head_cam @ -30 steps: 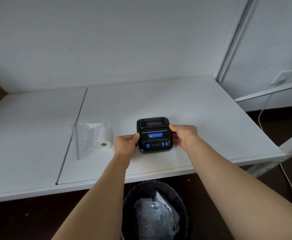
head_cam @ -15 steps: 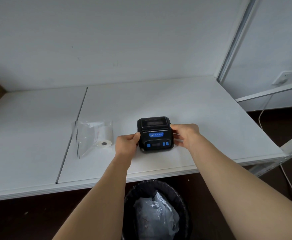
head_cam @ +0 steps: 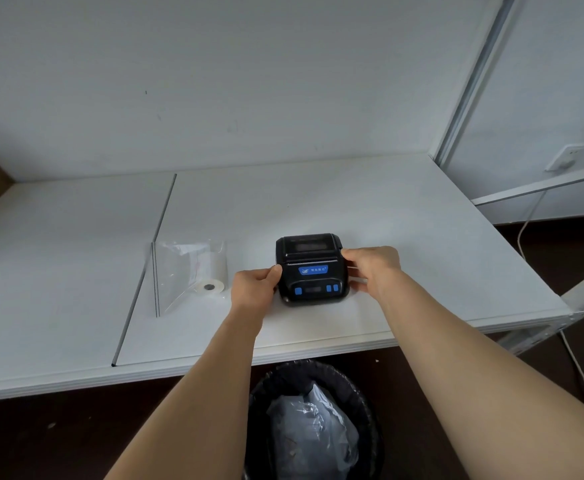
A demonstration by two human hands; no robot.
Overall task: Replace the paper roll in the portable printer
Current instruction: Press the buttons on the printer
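Both hands grip the black printer (head_cam: 312, 270); paper roll (head_cam: 210, 285) beside it.

We have one view only, a wide-angle head camera looking forward and down over both forearms onto the white laminate table (head_cam: 404, 216). It sits close above the near table edge, facing the pale grey back wall (head_cam: 249, 81). The black bin with a plastic liner (head_cam: 313, 420) lies directly beneath.

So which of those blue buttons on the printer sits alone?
The blue button at the black printer's front left, nearest the left hand; the other two sit paired right.
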